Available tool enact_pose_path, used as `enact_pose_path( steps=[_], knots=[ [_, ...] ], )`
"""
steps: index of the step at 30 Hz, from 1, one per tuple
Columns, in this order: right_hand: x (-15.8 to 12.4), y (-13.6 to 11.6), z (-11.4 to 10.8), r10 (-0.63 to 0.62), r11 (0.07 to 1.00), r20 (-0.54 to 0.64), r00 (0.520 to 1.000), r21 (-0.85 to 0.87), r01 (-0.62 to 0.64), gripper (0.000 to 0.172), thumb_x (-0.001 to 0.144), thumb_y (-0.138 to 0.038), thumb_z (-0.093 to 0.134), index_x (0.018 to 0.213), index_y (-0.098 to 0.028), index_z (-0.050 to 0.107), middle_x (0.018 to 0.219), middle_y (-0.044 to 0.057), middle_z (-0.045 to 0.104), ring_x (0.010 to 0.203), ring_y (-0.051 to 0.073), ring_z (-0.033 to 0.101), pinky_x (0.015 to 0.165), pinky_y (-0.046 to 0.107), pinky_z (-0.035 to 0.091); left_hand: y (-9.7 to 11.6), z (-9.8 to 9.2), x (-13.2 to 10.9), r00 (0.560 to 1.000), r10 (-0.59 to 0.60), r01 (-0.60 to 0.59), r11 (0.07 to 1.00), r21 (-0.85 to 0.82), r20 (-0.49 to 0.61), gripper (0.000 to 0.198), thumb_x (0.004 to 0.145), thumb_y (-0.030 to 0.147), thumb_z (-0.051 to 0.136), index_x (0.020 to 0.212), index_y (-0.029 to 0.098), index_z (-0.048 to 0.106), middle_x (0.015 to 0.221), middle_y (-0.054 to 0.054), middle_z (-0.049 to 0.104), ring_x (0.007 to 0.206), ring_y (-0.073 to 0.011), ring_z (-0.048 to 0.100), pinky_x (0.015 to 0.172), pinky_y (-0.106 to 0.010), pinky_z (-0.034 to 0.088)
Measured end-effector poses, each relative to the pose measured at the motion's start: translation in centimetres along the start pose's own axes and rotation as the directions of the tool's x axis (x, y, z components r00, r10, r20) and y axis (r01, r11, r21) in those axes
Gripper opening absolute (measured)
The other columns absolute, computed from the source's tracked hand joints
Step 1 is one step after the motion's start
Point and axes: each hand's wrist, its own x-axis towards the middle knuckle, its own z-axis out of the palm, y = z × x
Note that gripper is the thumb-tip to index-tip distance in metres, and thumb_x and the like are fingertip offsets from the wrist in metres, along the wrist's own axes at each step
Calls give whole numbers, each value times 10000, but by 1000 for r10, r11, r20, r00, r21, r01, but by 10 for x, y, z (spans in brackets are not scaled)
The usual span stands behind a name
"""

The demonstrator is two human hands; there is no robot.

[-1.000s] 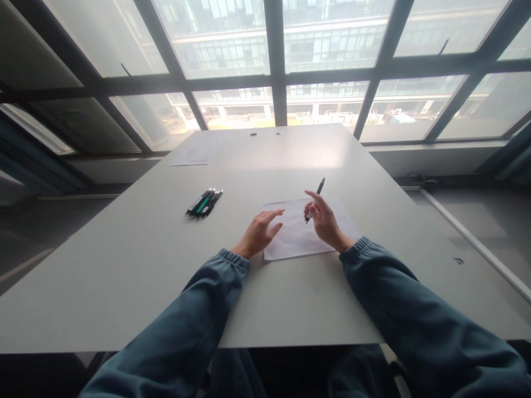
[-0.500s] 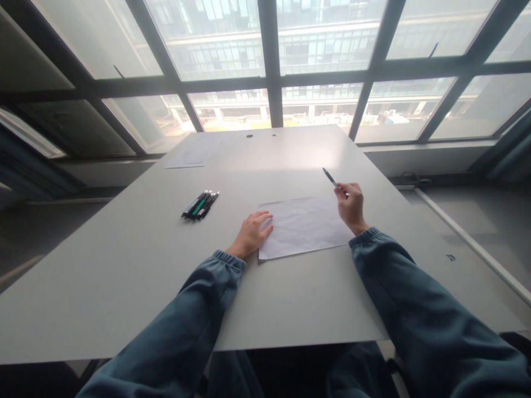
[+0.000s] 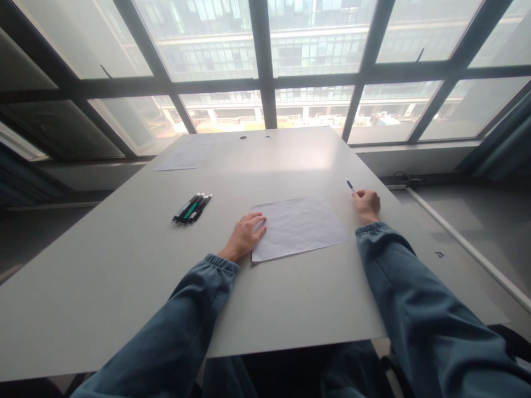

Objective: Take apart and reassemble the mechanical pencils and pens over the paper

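A white sheet of paper (image 3: pixel 301 228) lies a little askew on the white table (image 3: pixel 136 287). My left hand (image 3: pixel 244 235) rests flat on the sheet's left edge, fingers spread and holding nothing. To the right of the sheet, my right hand (image 3: pixel 366 206) is closed around a pen (image 3: pixel 350 185). The pen's dark end sticks out up and to the left; its other end is hidden in the fingers. Left of my left hand, several pens (image 3: pixel 192 209) with dark barrels lie side by side, one showing a green strip.
At the table's far left lie more white sheets (image 3: pixel 178 153). Two small dark spots, one a round disc (image 3: pixel 243 137), sit near the far edge. A small dark mark (image 3: pixel 439 254) is on the table at right. Large windows (image 3: pixel 311 105) stand behind the table.
My right hand has moved right with the pen, off the paper's right side to the bare table. My left hand stays on the sheet. The view has shifted slightly.
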Motion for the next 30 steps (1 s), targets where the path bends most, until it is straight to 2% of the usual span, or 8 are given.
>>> enact_pose_path(
  steps=[6,13,20,25,30],
  knots=[
    [-1,-1,4,-31,989,2,1000,-144,31,192,831,-277,632,895,-153,763,966,179,732,1022,313,610,860,399,478,0,0,0,1000,2,-2,1000,8,1,329,924,354,579,1199,213,694,1371,-108,631,1286,-309,567,1138,-516,427],
    [-4,1,-6,-80,981,51,995,-173,88,386,804,-360,697,1125,-147,725,1065,171,732,1064,318,630,903,409,493,-4,3,0,999,28,-27,999,17,-20,318,921,353,587,1194,228,696,1349,-96,644,1261,-294,584,1128,-493,442],
    [-12,1,-22,9,975,117,993,-223,17,213,722,-298,723,866,-147,763,931,201,741,915,331,695,809,412,537,-4,4,0,999,38,-38,999,34,-13,331,932,360,569,1208,224,692,1357,-103,639,1271,-299,577,1128,-498,444],
    [-10,-6,-20,53,978,87,995,-206,-34,228,784,-281,680,926,-129,771,980,234,734,961,356,701,846,465,551,-3,4,0,999,33,-33,999,25,-15,335,925,352,576,1207,212,693,1358,-111,639,1266,-305,579,1126,-509,441],
    [-7,-6,-16,59,979,52,997,-198,-48,225,824,-287,648,941,-140,772,988,223,740,974,357,701,843,472,554,-2,2,0,999,33,-33,999,19,-7,334,926,356,574,1203,212,693,1359,-112,638,1269,-302,578,1128,-504,442]
  ],
)
